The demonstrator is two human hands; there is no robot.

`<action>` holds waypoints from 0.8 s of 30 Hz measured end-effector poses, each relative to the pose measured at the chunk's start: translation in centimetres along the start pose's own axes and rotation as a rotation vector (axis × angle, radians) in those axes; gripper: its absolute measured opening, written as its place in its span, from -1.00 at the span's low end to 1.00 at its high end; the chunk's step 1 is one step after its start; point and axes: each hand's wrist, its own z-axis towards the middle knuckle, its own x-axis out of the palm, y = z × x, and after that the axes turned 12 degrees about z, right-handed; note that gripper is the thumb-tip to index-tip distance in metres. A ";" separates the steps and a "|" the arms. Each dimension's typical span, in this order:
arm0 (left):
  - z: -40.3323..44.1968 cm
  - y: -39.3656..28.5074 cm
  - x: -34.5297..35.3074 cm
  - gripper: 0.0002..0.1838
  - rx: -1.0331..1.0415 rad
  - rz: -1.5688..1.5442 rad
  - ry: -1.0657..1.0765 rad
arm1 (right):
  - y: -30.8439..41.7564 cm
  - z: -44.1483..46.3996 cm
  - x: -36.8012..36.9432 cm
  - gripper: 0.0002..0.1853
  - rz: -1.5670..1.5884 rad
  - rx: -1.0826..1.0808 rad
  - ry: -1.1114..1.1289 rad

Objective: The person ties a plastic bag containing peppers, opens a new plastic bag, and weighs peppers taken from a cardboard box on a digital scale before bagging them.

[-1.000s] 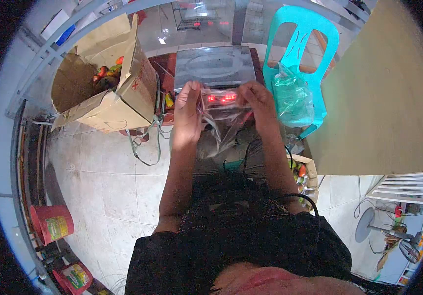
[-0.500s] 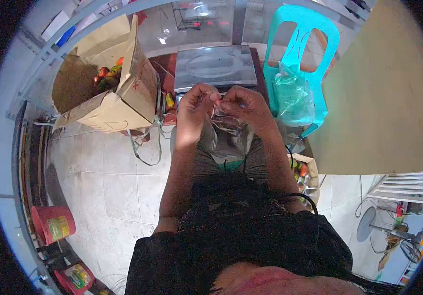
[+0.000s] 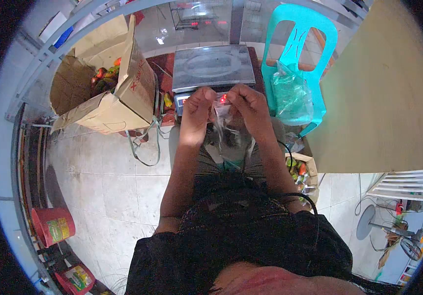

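A clear plastic bag [image 3: 232, 140] hangs between my two hands, above my lap. My left hand [image 3: 197, 109] pinches the bag's upper edge from the left. On the other side my right hand [image 3: 248, 109] grips the same edge between thumb and fingers. The bag looks thin and see-through, and I make out nothing inside it. Just beyond my fingers stands a digital weighing scale [image 3: 214, 69] with a flat metal plate. Red digits glow on its front, partly hidden by my hands.
At the left, an open cardboard box [image 3: 135, 93] holds red and green peppers [image 3: 105, 73]. A yellowish pepper [image 3: 167, 100] lies beside the scale. A turquoise chair [image 3: 319, 83] at the right carries plastic bags [image 3: 292, 96]. Another box of peppers [image 3: 311, 182] sits by my right arm.
My hands have moved apart, and the bag's top edge is now stretched between them. More of the scale's red display shows.
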 end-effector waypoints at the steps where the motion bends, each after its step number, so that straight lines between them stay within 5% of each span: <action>1: -0.1 -0.1 0.2 -0.83 -0.006 -0.075 0.000 | -0.2 0.1 0.1 -0.77 0.006 -0.017 -0.019; 7: -0.4 -1.3 0.0 -0.89 0.035 0.033 0.102 | 0.7 -0.3 -0.1 -0.80 0.116 0.072 -0.072; 16: -0.4 -0.8 0.4 -0.88 -0.002 -0.438 0.139 | -0.2 -0.3 0.2 -0.83 0.340 0.104 -0.049; 22: -1.2 -1.2 1.2 -0.84 -0.221 -0.665 -0.005 | 0.9 -0.7 1.2 -0.83 0.489 0.172 0.053; 24: -0.8 -0.8 0.6 -0.86 -0.103 -0.648 0.141 | 1.0 -0.8 1.2 -0.84 0.495 0.180 0.112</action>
